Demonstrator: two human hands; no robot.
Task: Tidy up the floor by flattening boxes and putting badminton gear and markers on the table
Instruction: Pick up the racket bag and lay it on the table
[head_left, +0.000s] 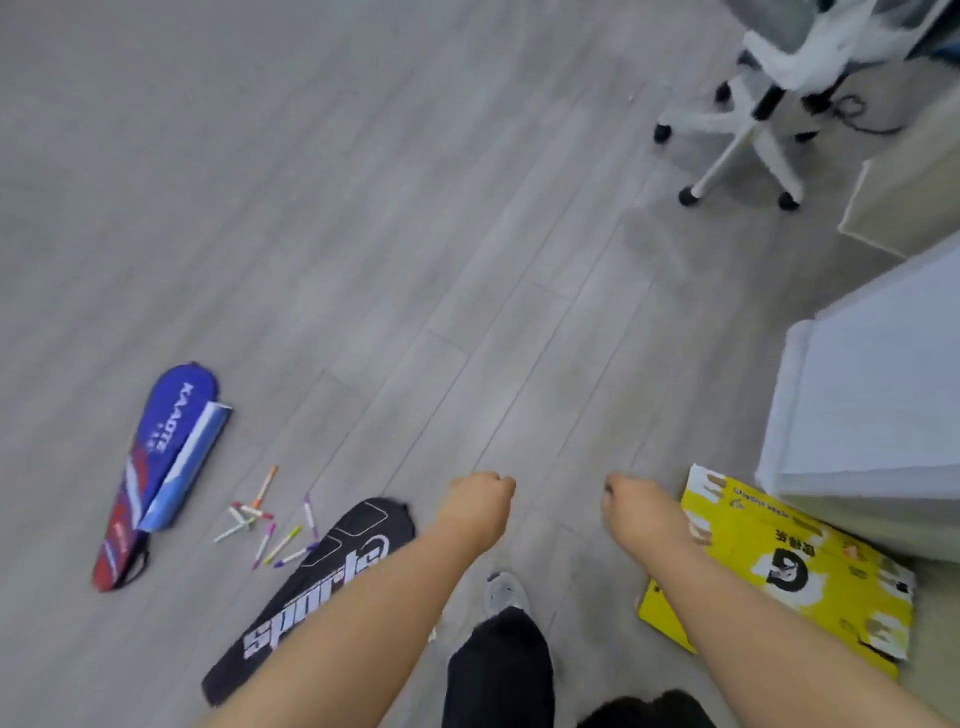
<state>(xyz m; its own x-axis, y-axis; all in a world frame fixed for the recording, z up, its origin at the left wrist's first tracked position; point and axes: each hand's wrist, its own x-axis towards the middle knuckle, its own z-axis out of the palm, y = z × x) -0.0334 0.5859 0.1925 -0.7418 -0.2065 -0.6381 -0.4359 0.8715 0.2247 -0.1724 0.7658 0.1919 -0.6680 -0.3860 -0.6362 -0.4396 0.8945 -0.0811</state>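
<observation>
A flattened yellow box (810, 566) lies on the grey floor at the lower right, partly under my right forearm. A black racket bag (332, 566) marked "sports" lies at the lower middle, with my left forearm crossing it. Further left rests a blue and red racket bag (156, 467) with a light blue tube-shaped box (187, 467) on top. Several coloured markers (270, 525) are scattered between the two bags. My left hand (480, 493) and right hand (631, 493) hang in front of me, both curled into loose fists with nothing in them.
A white swivel chair (748, 140) on castors stands at the upper right, with a black cable behind it. A white cabinet or table edge (872, 405) rises at the right, next to the yellow box. My foot in a grey shoe (506, 592) is below my hands.
</observation>
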